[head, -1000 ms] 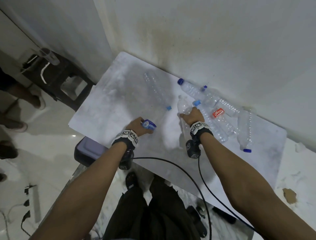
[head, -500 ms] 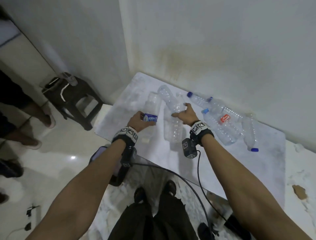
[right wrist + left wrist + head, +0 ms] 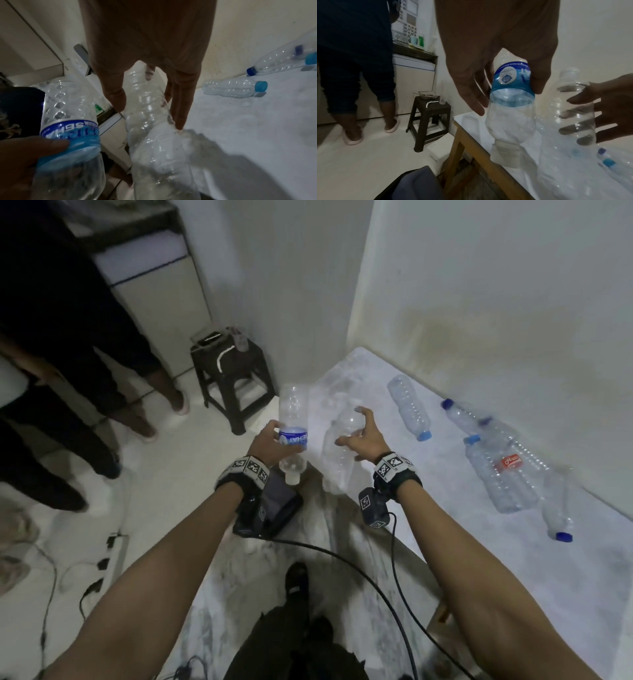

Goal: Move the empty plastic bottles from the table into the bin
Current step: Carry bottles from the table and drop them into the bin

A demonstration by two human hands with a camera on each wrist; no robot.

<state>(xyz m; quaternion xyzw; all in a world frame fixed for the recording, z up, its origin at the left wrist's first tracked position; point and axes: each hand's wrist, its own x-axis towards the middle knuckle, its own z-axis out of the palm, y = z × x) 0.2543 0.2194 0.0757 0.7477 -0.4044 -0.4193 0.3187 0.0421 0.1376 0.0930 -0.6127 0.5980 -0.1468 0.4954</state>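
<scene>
The left hand (image 3: 270, 445) grips one clear plastic bottle with a blue label (image 3: 293, 422), neck downward, just off the white table's (image 3: 445, 542) left edge. The right hand (image 3: 368, 440) holds a second, unlabelled clear bottle (image 3: 337, 460) — fingers loosely spread around it. About five more clear bottles (image 3: 409, 407) lie along the table's far edge — the overlapping ones are hard to count.

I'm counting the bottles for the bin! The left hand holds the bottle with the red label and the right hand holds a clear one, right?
Not quite. The left hand holds the bottle with a blue label, as the head view shows. The red-label bottle lies on the table. The right hand does hold a clear bottle.
</scene>
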